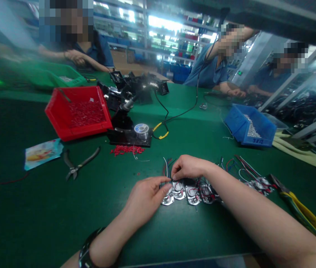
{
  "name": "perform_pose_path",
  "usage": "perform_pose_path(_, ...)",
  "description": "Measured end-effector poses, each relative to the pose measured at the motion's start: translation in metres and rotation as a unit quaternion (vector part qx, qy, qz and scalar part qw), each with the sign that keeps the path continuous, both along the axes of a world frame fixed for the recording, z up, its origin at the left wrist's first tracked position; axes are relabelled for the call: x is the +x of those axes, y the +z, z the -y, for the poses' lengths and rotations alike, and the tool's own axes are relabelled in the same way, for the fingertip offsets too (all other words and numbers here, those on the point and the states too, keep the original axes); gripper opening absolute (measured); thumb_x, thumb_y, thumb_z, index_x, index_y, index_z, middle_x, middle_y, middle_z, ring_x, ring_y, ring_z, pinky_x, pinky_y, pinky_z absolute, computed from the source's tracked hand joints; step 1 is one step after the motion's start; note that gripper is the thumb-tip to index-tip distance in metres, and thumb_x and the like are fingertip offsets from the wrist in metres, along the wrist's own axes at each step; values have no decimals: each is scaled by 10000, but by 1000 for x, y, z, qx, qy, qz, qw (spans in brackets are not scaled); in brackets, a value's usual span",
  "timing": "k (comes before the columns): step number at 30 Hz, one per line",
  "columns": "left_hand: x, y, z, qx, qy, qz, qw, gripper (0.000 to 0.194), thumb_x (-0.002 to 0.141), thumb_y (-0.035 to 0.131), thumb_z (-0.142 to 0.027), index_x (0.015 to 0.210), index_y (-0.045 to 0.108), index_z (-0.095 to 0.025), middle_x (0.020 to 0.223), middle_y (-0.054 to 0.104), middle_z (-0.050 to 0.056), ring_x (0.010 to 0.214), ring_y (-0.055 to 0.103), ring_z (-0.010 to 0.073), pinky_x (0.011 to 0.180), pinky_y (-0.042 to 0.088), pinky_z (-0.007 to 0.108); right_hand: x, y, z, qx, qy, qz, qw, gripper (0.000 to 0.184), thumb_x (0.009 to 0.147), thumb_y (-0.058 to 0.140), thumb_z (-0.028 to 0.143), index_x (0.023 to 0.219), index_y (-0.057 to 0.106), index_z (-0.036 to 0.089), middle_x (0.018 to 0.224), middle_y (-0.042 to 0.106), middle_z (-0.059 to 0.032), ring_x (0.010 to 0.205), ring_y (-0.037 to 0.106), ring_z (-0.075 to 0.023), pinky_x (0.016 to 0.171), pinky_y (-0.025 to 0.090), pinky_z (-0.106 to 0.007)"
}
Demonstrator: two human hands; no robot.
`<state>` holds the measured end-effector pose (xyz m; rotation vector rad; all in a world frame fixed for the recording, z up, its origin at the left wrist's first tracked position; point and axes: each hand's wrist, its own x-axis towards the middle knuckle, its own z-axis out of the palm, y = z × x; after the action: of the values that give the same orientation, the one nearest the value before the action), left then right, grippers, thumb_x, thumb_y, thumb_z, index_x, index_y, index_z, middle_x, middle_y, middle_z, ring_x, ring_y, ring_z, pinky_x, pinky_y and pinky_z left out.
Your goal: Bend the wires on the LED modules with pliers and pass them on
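Several small silvery metal plates (193,195) with red and dark wires lie in a row on the green table. My left hand (147,193) is at the leftmost plate (168,200), thumb and index finger closed in a pinch at its upper end. Close against those fingertips, my right hand (187,166) pinches with its fingers pointing down. Whatever is between the fingertips is too small to make out. Loose white, red and dark wires (165,167) stick up just beyond the fingers. My right forearm covers part of the row.
Around the hands are cutting pliers (76,165), yellow-green handled pliers (300,208), small red pieces (127,150), and a solder spool (141,130) on a black stand. Further off stand a red bin (60,111) and a blue bin (234,124). More wired plates (261,185) lie right; several people sit opposite.
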<state>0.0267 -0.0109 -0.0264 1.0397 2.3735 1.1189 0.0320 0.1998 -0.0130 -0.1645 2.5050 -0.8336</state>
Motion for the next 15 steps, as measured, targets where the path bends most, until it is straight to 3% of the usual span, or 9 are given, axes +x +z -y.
perform_pose_path(2, -10, 0, 3, 45, 93, 61, 993, 293, 839, 472, -434, 940, 620, -202, 618, 536, -25, 561, 478, 129, 520, 321, 227, -1, 0, -1, -16, -1, 9, 1000, 194, 688, 623, 312, 801, 701, 175, 684, 654, 14, 609, 533, -99, 521, 352, -189)
perform_pose_path(5, -21, -5, 5, 158, 185, 191, 951, 293, 790, 549, -414, 947, 574, -168, 609, 474, -45, 497, 395, 87, 471, 292, 202, -1, 2, -3, -43, -3, 14, 999, 205, 697, 622, 315, 816, 695, 166, 709, 658, 6, 624, 541, -102, 543, 373, -190)
perform_pose_path(8, -24, -10, 4, 273, 215, 323, 880, 283, 731, 619, -260, 973, 536, -140, 714, 521, -19, 564, 462, 73, 520, 376, 180, 0, 3, -3, -67, -4, 13, 998, 217, 715, 610, 321, 843, 687, 163, 751, 661, 4, 665, 554, -102, 580, 393, -184)
perform_pose_path(11, -24, -10, 1, 337, 239, 397, 820, 278, 691, 617, -93, 954, 529, -108, 869, 570, 54, 705, 562, 94, 660, 470, 190, 1, 2, -3, -68, -2, 11, 998, 217, 712, 609, 318, 850, 685, 169, 755, 660, 10, 668, 551, -97, 582, 390, -179)
perform_pose_path(15, -27, -6, -1, 375, 246, 438, 779, 231, 715, 570, 19, 918, 525, -81, 919, 595, 113, 818, 616, 146, 783, 505, 211, 0, -2, 0, -23, -1, 6, 1000, 171, 670, 630, 287, 772, 699, 169, 643, 631, 18, 573, 506, -93, 506, 342, -191)
